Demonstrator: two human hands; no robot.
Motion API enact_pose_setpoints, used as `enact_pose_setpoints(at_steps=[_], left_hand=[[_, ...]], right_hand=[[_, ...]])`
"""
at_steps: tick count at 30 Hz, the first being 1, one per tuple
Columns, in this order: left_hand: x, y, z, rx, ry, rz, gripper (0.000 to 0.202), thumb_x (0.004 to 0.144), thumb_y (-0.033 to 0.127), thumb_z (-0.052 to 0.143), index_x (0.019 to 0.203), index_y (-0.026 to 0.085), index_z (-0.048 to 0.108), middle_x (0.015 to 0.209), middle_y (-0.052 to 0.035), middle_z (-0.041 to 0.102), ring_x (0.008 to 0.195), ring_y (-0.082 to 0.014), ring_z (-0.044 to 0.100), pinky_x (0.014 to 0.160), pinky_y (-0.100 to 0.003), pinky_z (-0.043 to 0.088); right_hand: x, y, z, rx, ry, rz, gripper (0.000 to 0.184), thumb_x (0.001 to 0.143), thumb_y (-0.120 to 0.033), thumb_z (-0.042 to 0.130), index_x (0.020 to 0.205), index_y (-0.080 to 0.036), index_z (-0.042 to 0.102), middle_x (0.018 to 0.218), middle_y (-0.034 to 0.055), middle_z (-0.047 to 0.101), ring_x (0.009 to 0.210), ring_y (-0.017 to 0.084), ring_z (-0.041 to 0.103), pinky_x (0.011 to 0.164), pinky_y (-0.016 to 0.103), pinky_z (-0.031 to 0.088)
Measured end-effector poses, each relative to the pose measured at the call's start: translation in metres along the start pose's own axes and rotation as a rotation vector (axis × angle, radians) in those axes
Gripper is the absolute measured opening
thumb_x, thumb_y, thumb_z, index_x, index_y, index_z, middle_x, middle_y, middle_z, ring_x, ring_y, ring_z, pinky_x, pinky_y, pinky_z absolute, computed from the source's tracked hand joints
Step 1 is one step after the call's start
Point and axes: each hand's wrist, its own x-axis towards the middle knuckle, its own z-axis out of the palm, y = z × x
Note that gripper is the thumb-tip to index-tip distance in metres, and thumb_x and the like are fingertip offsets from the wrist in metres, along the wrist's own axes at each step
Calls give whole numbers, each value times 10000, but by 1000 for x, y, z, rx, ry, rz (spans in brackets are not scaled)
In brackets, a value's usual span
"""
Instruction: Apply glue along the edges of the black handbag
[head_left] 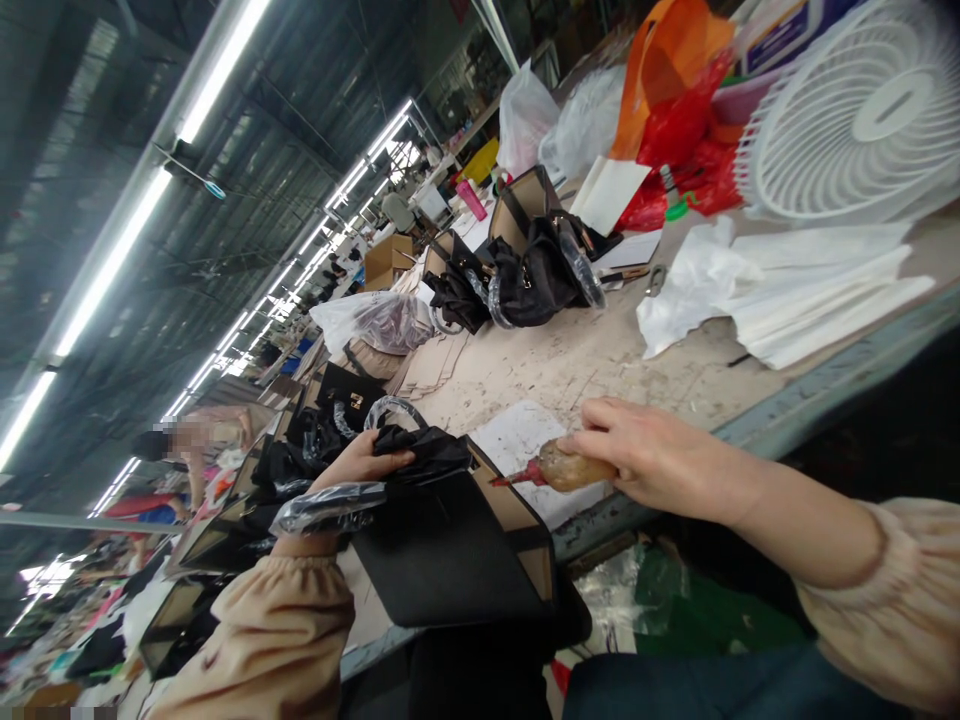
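Head cam | I am watching through one view from the wearer's head, facing forward and down over the worktop (499,365) | frame is leaning sideways, ceiling lights (112,264) slanting across the left, worktop edge climbing rightward | left hand (366,463) and right hand (626,448) are showing close up, below mid-frame | fan (889,108) is standing farther off, upper right

The black bag (446,550) tilts, tan inside — the amber bottle (574,468) points its red nozzle (521,475) toward it.
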Motion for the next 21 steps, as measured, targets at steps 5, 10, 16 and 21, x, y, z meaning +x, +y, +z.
enact_pose_setpoints(at_steps=[5,10,16,21], left_hand=[[-5,5,4,-14,29,3,363,596,434,812,689,144,614,633,-10,609,575,-160,557,540,-263,451],[-7,9,7,-36,60,22,394,581,438,837,763,137,659,705,-43,669,648,-216,625,600,-307,508],[-8,10,9,-47,81,23,432,570,465,842,790,137,668,692,-40,673,640,-216,628,590,-308,521],[-8,9,8,-44,64,1,417,569,457,844,769,139,664,685,-37,667,604,-202,610,577,-308,512]], right_hand=[[7,-1,-1,-14,39,2,483,721,46,476,1109,-204,619,877,43,443,837,216,468,695,305,319],[1,-1,0,6,-55,37,385,773,28,471,1030,-214,623,857,31,444,826,199,481,689,296,314],[-6,1,4,44,-122,46,241,807,-12,508,907,-213,596,842,19,450,798,175,490,668,275,305],[-8,2,7,40,-191,43,226,786,-11,514,870,-212,573,834,18,461,770,172,495,641,277,295]])
